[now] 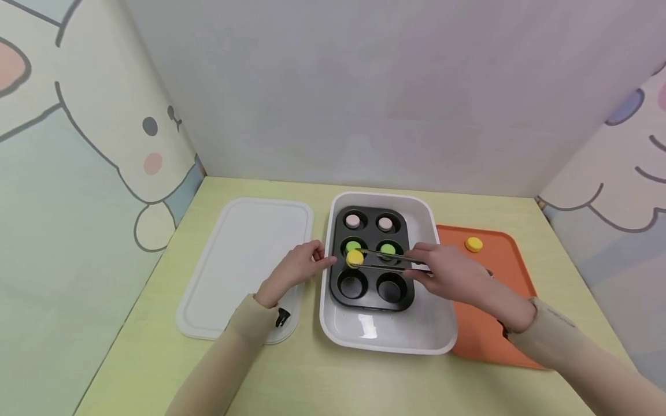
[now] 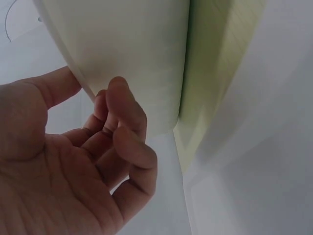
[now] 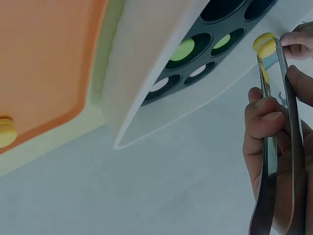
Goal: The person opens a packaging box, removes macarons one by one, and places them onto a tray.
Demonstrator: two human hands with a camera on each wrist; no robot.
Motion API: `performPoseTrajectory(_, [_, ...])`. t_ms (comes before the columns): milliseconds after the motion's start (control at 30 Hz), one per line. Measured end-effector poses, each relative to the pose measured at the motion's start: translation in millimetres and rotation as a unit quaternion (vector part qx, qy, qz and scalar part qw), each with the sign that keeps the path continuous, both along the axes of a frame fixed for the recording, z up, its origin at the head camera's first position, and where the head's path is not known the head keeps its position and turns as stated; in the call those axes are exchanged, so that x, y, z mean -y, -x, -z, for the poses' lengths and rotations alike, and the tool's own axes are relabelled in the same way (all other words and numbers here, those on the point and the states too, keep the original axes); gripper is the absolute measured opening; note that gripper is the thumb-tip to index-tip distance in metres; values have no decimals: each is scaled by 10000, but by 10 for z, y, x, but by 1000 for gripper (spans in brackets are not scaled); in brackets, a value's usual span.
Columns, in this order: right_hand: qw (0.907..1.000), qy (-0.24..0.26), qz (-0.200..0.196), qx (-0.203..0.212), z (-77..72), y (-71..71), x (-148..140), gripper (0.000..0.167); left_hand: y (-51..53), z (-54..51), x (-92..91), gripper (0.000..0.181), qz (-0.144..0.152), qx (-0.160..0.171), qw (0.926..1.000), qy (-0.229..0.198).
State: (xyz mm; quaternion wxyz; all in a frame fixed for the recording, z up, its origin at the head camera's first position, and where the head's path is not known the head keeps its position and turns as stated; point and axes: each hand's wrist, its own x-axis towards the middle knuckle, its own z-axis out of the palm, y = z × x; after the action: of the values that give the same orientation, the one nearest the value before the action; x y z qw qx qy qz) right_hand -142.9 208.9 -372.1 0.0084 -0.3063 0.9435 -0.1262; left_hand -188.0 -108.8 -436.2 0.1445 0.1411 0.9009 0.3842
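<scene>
Right hand (image 1: 451, 273) curls its fingers (image 3: 261, 125) round slim, shiny metal tongs (image 3: 298, 166), whose tips pinch a two-shelled yellow macaron (image 1: 355, 257) above the nine o'clock side of the muffin pan (image 1: 372, 299). Left hand (image 1: 295, 266) holds the white tub (image 1: 406, 330) by its rim, thumb opposite curled fingers. Filling the round cups (image 1: 352, 285) seems the step in hand: pink macarons (image 1: 352, 221) sit at eleven and one, green macarons (image 1: 388, 248) at nine and three. The next move probably calls for lowering into the bare seven o'clock cup, then loosening gently. The pan looks smooth and dark, the tub glossy; towards three o'clock, another yellow macaron (image 1: 474, 244) lies on a matte orange tray (image 1: 489, 326).
</scene>
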Motion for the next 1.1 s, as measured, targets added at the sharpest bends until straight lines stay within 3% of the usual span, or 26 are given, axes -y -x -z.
performPoseTrajectory(433, [9983,133,265,-502,-188,66,-242,20,-3,26,-4,30,-13,-17,10000,16])
performPoseTrajectory(700, [9952,243,464,-822,-272,113,-494,27,-14,32,-6,30,-33,-4,10000,0])
performPoseTrajectory(900, [9915,74,652,-1121,-294,159,-734,19,-7,35,-3,30,-33,-4,10000,-11])
performPoseTrajectory(1100, [9893,-97,874,-1162,-270,200,-964,14,-1,20,4,30,3,-87,10000,-14])
